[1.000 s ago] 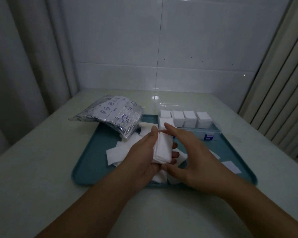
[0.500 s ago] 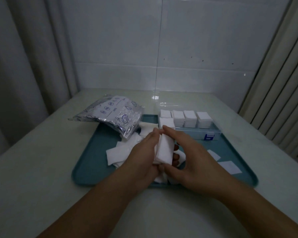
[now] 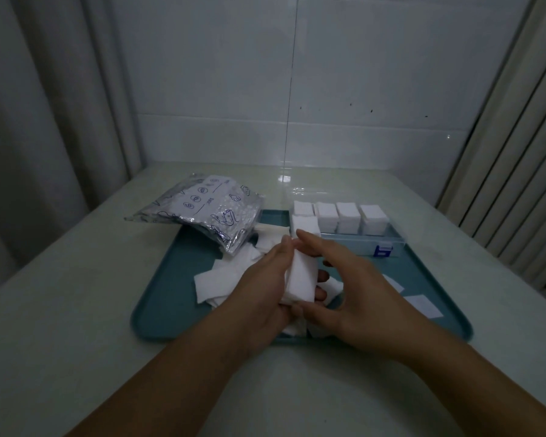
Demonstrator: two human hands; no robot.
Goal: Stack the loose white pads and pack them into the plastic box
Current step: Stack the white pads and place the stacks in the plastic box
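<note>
The tray's (image 3: 171, 298) left part is blocked by the foil bag (image 3: 208, 212) and loose pads (image 3: 218, 279). Bare tray floor is left right of the hands, seemingly broken only by two flat pads (image 3: 423, 305). The plastic box (image 3: 391, 246) bars the far edge.

Both forearms bare, no sleeves; left hand (image 3: 265, 288), right hand (image 3: 356, 298).

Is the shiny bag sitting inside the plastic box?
No, the shiny bag lies on the far left corner of the teal tray, apart from the plastic box, which holds stacks of white pads.
</note>
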